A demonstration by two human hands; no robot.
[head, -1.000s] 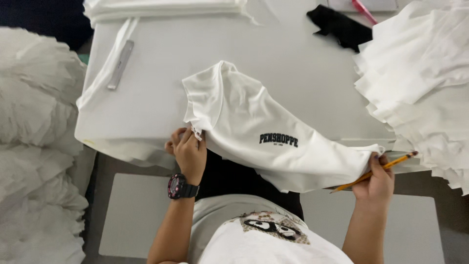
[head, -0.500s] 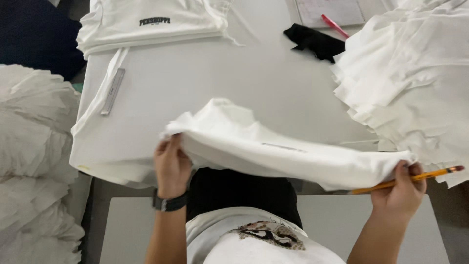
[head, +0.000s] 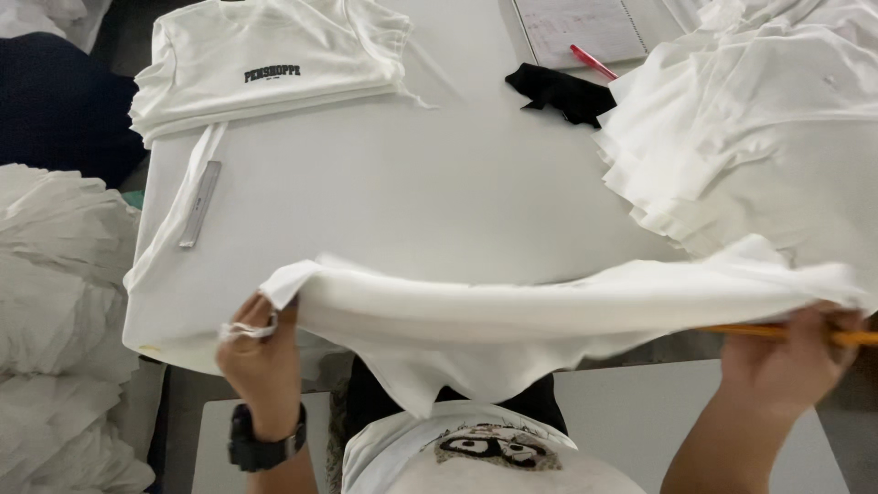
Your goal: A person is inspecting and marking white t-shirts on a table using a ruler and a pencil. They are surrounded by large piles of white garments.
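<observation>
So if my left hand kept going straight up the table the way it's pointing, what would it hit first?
Probably the metal ruler beyond the left hand, then the folded shirt stack; depth is unclear, since the hand is raised, holding the white shirt.

The middle of the white table (head: 412,183) lay bare and passable, though the stretched white T-shirt (head: 549,311) held between the left hand (head: 261,352) and right hand (head: 791,352) barred its near edge. At its far left sat folded shirts (head: 274,64) and a metal ruler (head: 200,203). Its right side was blocked by a heap of white garments (head: 759,137), with a black cloth (head: 558,91) just beside that heap.

no pkgs, labels, signs, screens visible
</observation>
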